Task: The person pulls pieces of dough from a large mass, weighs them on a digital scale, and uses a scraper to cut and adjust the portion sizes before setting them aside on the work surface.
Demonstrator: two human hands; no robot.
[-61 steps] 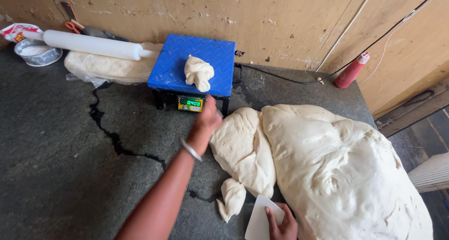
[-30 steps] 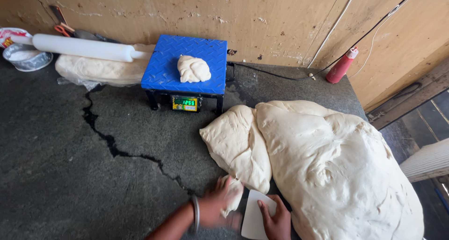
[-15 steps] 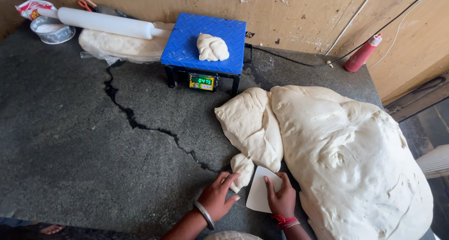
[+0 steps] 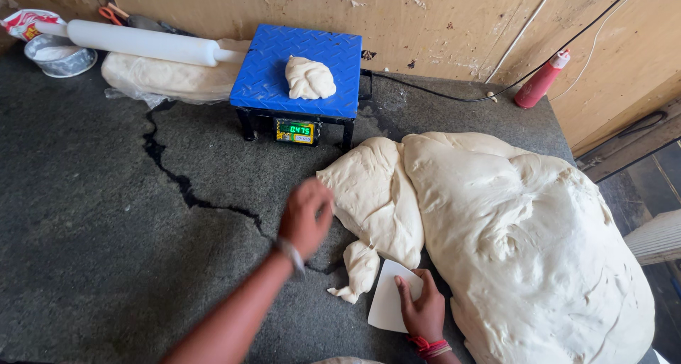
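Nearest, the right hand [image 4: 423, 309] presses a white scraper [image 4: 391, 296] flat on the dark desk [image 4: 92, 250], fingers clamped on its top edge. The left hand [image 4: 305, 217] hovers blurred, fingers loosely together, empty, beside a small torn dough strip [image 4: 360, 267] hanging off the big dough mass [image 4: 525, 229]. Beyond, a dough piece [image 4: 309, 77] sits on the blue scale [image 4: 269, 76].

1. My worktop [image 4: 106, 250] is dark stone with a crack running from its back edge toward the middle.
2. A blue scale [image 4: 298, 80] stands at the back edge.
3. A bowl [image 4: 60, 55] sits in the back left corner.
4. A huge dough mass [image 4: 525, 229] covers the right side.
5. A white scraper [image 4: 390, 304] lies near the front edge.
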